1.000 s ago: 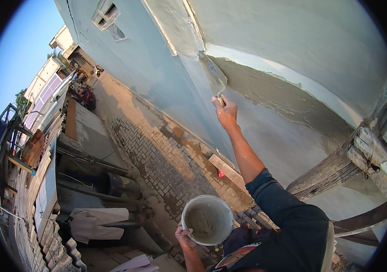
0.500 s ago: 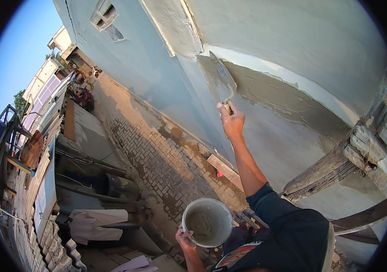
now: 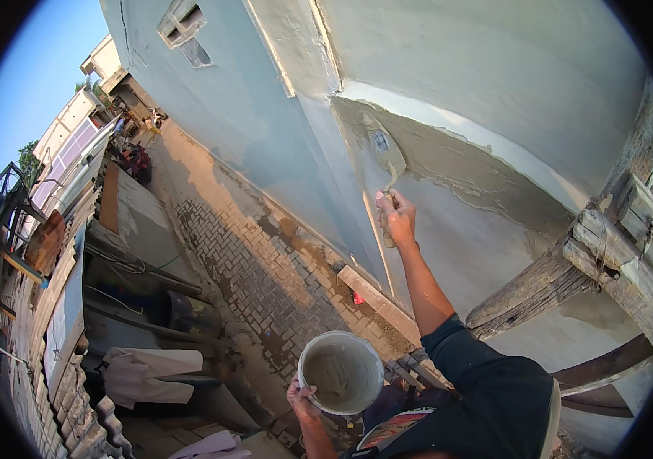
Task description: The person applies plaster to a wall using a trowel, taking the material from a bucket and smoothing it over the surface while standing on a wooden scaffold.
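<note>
My right hand (image 3: 397, 217) is closed round the handle of a trowel (image 3: 384, 148), its arm stretched out toward the wall. The blade lies against a band of wet grey mortar (image 3: 464, 164) spread over the wall (image 3: 464, 222). A pale strip borders the mortar above. Low in front of my body, my left hand (image 3: 302, 398) grips the rim of a round bucket (image 3: 376, 367), thumb over the edge. Grey mortar (image 3: 332, 379) lies in the bottom of the bucket.
Weathered timber beams (image 3: 533, 294) jut out at the right. A long plank (image 3: 380, 304) lies along the wall's foot above the paved alley (image 3: 257, 264). Corrugated roofing (image 3: 43, 352) and hanging cloth (image 3: 150, 375) are at the left, with a red motorbike (image 3: 136, 162) farther off.
My right hand has drawn the trowel slightly down, and its blade now lies flatter against the mortar. Fresh mortar covers more of the corner. The bucket has shifted slightly left in view.
</note>
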Demonstrator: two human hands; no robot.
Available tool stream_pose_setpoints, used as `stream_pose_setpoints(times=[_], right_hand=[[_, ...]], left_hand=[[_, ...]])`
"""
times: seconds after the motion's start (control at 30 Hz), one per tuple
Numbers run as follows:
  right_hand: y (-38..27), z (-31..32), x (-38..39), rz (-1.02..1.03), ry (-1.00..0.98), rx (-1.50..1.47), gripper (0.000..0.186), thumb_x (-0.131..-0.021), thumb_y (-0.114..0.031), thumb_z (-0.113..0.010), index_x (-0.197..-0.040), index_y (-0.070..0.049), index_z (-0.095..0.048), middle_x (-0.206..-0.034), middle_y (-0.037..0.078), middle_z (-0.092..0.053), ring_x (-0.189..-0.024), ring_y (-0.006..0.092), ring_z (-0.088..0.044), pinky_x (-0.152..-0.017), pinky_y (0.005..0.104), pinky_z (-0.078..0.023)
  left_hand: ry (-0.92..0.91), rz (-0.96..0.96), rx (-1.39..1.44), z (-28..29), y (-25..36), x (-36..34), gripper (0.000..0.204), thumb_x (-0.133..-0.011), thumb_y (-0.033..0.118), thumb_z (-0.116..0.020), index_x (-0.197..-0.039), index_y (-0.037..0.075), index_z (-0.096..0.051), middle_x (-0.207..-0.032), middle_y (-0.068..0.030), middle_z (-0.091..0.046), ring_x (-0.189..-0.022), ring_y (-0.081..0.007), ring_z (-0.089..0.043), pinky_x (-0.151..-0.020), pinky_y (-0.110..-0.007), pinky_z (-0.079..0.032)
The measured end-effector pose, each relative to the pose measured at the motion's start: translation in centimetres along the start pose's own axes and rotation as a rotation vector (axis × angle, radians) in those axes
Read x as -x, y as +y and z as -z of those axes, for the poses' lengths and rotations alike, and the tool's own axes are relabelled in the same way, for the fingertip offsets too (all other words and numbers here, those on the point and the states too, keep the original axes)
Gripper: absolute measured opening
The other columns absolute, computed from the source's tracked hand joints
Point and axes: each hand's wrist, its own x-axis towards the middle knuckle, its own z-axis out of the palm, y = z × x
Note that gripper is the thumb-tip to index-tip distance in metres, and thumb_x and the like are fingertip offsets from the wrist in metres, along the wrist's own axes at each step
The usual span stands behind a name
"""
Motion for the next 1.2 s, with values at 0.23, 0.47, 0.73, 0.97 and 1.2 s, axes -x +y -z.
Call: stream_pose_setpoints(times=[0.23,0.47,0.73,0.97,1.2], right_hand=[[0.5,-1.0,-1.7,0.19,-0.01,0.403,0.036,-0.088,-0.027,-0.071,-0.093,0.008,-0.065,-0.069,0.007,-0.061,-0.065,0.0194,-0.058,-0.063,0.0348,-0.05],[-2.4,1.9,0.6,0.133,0.149,0.166,0.036,-0.091,-0.028,-0.069,-0.099,0.007,-0.066,-0.075,0.008,-0.063,-0.063,0.0162,-0.057,-0.06,0.0313,-0.049],[-9.9,5.0,10.4,-0.081,-0.211,-0.157,0.029,-0.096,-0.023,-0.062,-0.108,0.004,-0.064,-0.079,0.006,-0.062,-0.057,0.0112,-0.056,-0.048,0.026,-0.046],[-8.6,8.5,16.5,-0.171,-0.606,0.406,0.027,-0.093,-0.018,-0.065,-0.104,0.007,-0.065,-0.074,0.009,-0.062,-0.058,0.0135,-0.054,-0.057,0.0288,-0.045],[0.4,8.1,19.4,0.469,-0.545,0.906,0.035,-0.087,-0.016,-0.069,-0.108,0.01,-0.062,-0.1,0.027,-0.065,-0.087,0.0424,-0.066,-0.079,0.0461,-0.054]], left_hand=[[0.052,0.063,0.027,-3.5,1.2,0.5,0.055,-0.055,-0.009,-0.054,-0.109,-0.01,-0.065,-0.098,-0.0125,-0.07,-0.082,-0.023,-0.067,-0.083,-0.032,-0.053],[0.018,-0.04,-0.04,-3.1,1.1,0.7,0.047,-0.052,-0.006,-0.057,-0.098,-0.01,-0.067,-0.106,-0.0125,-0.069,-0.09,-0.0226,-0.066,-0.086,-0.034,-0.053],[0.069,-0.028,0.064,-5.2,0.1,-3.5,0.065,-0.055,-0.008,-0.05,-0.119,-0.012,-0.059,-0.11,-0.0184,-0.068,-0.094,-0.0271,-0.069,-0.091,-0.036,-0.055],[0.007,-0.381,-0.057,-18.8,8.4,-9.5,0.038,-0.067,-0.012,-0.061,-0.104,-0.005,-0.06,-0.127,-0.0138,-0.062,-0.101,-0.0179,-0.065,-0.093,-0.029,-0.049],[-0.054,-0.491,0.119,-24.1,12.1,-12.1,0.043,-0.063,-0.019,-0.051,-0.103,-0.003,-0.058,-0.103,-0.0136,-0.068,-0.085,-0.0198,-0.067,-0.077,-0.032,-0.055]])
